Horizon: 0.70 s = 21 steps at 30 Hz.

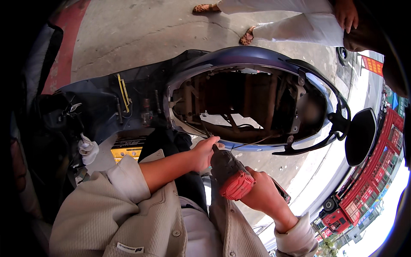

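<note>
My right hand (262, 190) is wrapped around the handle of a dark power drill (226, 168) with a red rear end. The drill tilts toward the open body of a blue motor scooter (252, 55). My left hand (203, 154) is closed just ahead of the drill's nose, its fingers around what looks like a thin long bit (205, 127). That bit reaches over the near rim of the opening, and its tip is lost in the dark inside. Metal frame tubes and a bracket (295, 123) show within the opening.
A black grab rail (305, 150) curves around the scooter's right end, beside a black oval panel (361, 136). On the footboard side lies a yellow strip (123, 93). A yellow-and-black box (127, 147) stands below. Another person's legs (295, 30) are across the scooter.
</note>
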Each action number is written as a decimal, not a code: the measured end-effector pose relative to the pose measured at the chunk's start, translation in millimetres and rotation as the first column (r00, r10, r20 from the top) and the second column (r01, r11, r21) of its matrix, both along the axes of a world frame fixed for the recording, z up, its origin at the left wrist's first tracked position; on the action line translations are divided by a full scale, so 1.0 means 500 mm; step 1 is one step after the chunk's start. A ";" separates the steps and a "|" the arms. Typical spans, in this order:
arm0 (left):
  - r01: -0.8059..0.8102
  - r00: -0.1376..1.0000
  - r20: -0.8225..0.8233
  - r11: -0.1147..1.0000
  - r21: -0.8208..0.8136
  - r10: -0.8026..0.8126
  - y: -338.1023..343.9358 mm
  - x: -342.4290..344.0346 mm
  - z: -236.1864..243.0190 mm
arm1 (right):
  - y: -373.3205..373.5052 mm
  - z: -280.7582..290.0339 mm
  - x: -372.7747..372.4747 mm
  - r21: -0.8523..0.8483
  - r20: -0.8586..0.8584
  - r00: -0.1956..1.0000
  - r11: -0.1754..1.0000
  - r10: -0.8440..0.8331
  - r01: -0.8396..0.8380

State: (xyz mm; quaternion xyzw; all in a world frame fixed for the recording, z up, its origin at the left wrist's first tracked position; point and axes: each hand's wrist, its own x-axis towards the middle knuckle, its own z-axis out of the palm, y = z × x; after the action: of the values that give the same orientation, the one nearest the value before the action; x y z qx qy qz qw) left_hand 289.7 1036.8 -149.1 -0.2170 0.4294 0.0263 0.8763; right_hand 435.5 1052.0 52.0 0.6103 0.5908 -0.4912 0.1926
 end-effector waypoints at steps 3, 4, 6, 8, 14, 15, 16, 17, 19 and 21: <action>0.066 0.998 0.000 0.997 0.032 -0.066 -0.025 -0.012 0.005 | 0.002 0.022 -0.013 -0.065 0.087 0.994 0.996 0.072 -0.066; 0.081 0.997 -0.010 0.996 0.041 -0.081 -0.029 -0.016 0.009 | -0.005 0.020 -0.013 -0.055 0.087 0.991 0.994 0.099 -0.094; 0.094 0.996 -0.008 0.993 0.065 -0.094 -0.022 -0.015 0.009 | -0.013 0.016 -0.010 -0.022 0.092 0.988 0.992 0.127 -0.126; 0.084 0.996 0.000 0.994 0.071 -0.084 -0.027 -0.011 -0.002 | -0.019 0.011 -0.006 -0.013 0.089 0.990 0.994 0.108 -0.108; 0.082 0.997 -0.003 0.994 0.070 -0.082 -0.029 -0.012 -0.007 | -0.021 0.015 -0.012 -0.029 0.095 0.987 0.992 0.128 -0.126; 0.074 0.997 -0.003 0.995 0.069 -0.074 -0.026 -0.013 -0.004 | -0.019 0.015 -0.012 -0.026 0.086 0.989 0.993 0.119 -0.117; 0.073 0.997 -0.006 0.995 0.075 -0.072 -0.030 -0.015 -0.008 | -0.021 0.014 -0.014 -0.031 0.087 0.991 0.994 0.106 -0.104; 0.070 0.998 -0.008 0.994 0.082 -0.070 -0.032 -0.016 -0.012 | -0.021 0.014 -0.015 -0.036 0.089 0.992 0.995 0.095 -0.092; 0.074 0.997 -0.011 0.993 0.092 -0.074 -0.032 -0.016 -0.017 | -0.022 0.015 -0.017 -0.045 0.087 0.994 0.997 0.064 -0.061; 0.086 0.996 -0.014 0.992 0.094 -0.085 -0.029 -0.014 -0.016 | -0.024 0.021 -0.018 -0.058 0.076 0.997 0.998 0.030 -0.025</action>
State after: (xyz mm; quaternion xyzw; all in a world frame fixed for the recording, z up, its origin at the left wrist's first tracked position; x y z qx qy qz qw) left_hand 282.7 1022.2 -157.3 -0.1565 0.4411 0.0101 0.8836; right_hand 426.7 1039.9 62.4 0.6150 0.5772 -0.4812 0.2391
